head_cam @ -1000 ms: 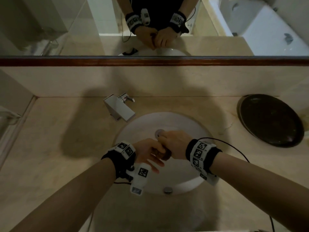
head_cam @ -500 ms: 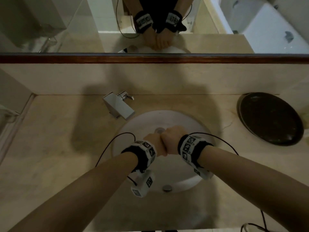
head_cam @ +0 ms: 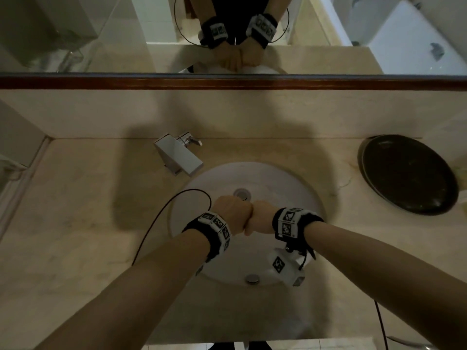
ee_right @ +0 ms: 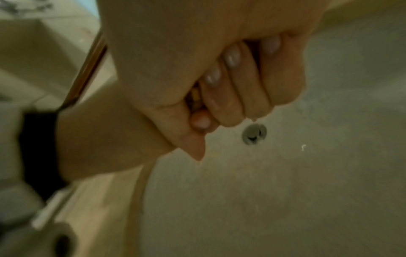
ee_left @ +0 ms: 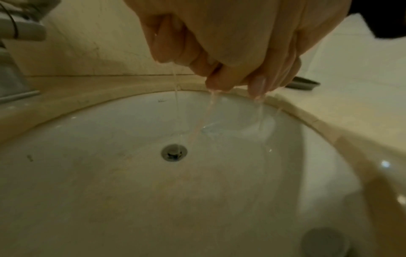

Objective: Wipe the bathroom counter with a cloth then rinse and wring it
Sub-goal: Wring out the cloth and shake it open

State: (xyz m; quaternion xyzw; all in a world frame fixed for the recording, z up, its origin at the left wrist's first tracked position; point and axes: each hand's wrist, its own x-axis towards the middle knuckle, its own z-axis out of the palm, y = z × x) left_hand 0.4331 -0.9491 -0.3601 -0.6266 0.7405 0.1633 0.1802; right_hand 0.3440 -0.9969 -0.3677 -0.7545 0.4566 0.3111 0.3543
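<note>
Both hands are fisted knuckle to knuckle over the white sink basin point(head_cam: 290, 188), just in front of the drain point(head_cam: 241, 193). My left hand point(head_cam: 232, 213) and right hand point(head_cam: 260, 218) squeeze the cloth, which is almost wholly hidden inside them. In the right wrist view only a small orange-brown bit of cloth point(ee_right: 195, 97) shows between the curled fingers point(ee_right: 232, 83). In the left wrist view thin streams of water point(ee_left: 175, 107) run from the clenched fingers point(ee_left: 197, 59) into the basin point(ee_left: 110, 139) near the drain point(ee_left: 174, 153).
A square chrome faucet point(head_cam: 179, 157) stands at the basin's back left, with no water running from it. A round black tray point(head_cam: 409, 175) lies on the beige counter point(head_cam: 75, 210) at the right. A mirror point(head_cam: 101, 34) behind reflects the hands. A cable point(head_cam: 161, 218) loops left of the left wrist.
The hands closed together into tight fists and twisted against each other. The dark cloth seen between them a second ago is now hidden. The right wrist has rolled, and its camera now hangs below.
</note>
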